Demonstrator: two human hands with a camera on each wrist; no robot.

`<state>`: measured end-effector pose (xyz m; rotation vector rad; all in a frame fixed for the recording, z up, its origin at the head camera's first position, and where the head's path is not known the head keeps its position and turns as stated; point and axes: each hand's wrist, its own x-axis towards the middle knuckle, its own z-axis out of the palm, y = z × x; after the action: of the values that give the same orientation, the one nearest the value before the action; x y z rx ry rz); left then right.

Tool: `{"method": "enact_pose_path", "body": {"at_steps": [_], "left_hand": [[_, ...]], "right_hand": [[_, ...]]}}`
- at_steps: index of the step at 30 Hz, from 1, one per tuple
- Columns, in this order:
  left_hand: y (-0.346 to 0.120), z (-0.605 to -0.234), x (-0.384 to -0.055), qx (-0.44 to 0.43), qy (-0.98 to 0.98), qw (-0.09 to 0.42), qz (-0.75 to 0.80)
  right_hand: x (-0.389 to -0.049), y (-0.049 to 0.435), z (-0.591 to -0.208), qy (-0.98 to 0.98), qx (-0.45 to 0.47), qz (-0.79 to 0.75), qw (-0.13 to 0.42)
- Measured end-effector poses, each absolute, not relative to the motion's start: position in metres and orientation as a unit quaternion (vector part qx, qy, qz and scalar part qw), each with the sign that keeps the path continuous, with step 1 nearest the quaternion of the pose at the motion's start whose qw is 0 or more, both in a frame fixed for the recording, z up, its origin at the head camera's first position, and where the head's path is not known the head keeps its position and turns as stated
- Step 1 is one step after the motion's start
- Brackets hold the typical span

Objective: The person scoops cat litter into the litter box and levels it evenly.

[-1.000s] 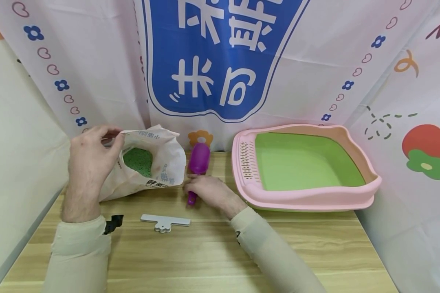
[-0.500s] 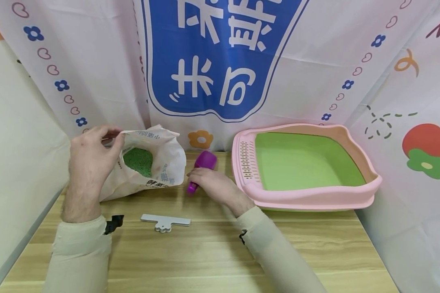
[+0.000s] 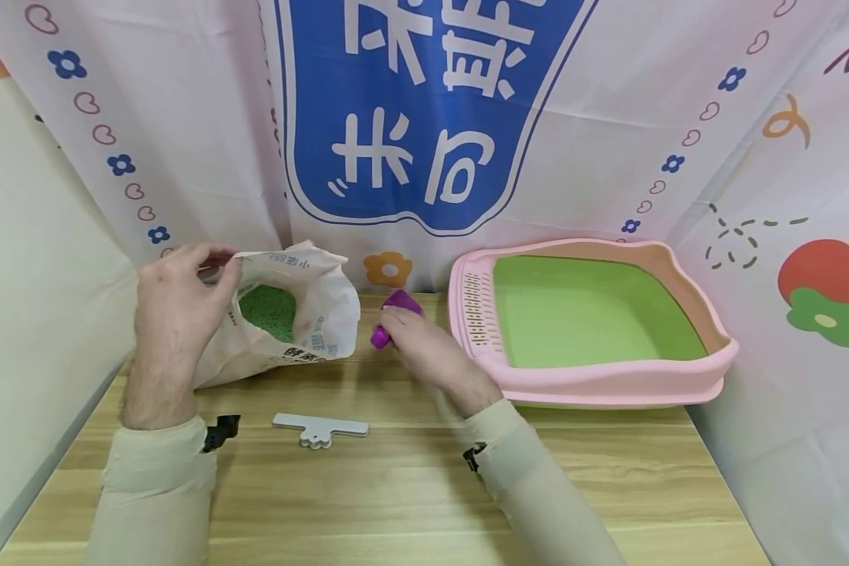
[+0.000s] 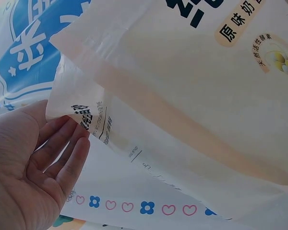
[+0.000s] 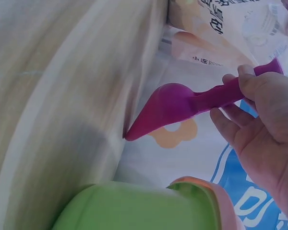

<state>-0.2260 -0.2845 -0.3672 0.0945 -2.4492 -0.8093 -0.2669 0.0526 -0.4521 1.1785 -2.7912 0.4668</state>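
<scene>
My left hand [image 3: 184, 303] pinches the upper left edge of a white printed bag [image 3: 332, 306], whose mouth gapes and shows green pellets [image 3: 269, 310] inside. In the left wrist view the bag's corner [image 4: 72, 103] lies between thumb and fingers, the fingertips partly behind it. My right hand [image 3: 420, 342] grips the handle of a purple scoop [image 3: 405, 302] between the bag and a pink and green litter box. The right wrist view shows the scoop [image 5: 170, 108] tilted, its tip down at the wooden table and its handle raised between thumb and fingers.
The pink-rimmed litter box [image 3: 580, 381] with a green base stands at the right, a slotted panel on its left side. A white bag clip [image 3: 318, 428] lies on the wooden table [image 3: 368, 503] in front of the bag. A printed curtain [image 3: 566, 181] hangs behind.
My right hand has picked up the scoop's handle, tilted it upward and shifted slightly right and away from me. The left hand and bag have stayed in place.
</scene>
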Motion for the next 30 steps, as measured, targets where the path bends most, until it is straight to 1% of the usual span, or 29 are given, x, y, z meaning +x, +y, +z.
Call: {"method": "enact_pose_path", "body": {"at_steps": [17,26,30], "left_hand": [[-0.283,-0.366,-0.225,0.035,-0.912,0.269,-0.309],[-0.283,-0.367,-0.225,0.032,-0.911,0.264,-0.315],[-0.283,-0.367,-0.226,0.029,-0.912,0.261,-0.315]], "right_hand": [[-0.268,0.059,-0.445,-0.91,0.343,0.22,0.071],[-0.268,0.064,-0.441,-0.905,0.3,0.275,0.126],[-0.269,0.068,-0.439,-0.899,0.285,0.305,0.128]]}}
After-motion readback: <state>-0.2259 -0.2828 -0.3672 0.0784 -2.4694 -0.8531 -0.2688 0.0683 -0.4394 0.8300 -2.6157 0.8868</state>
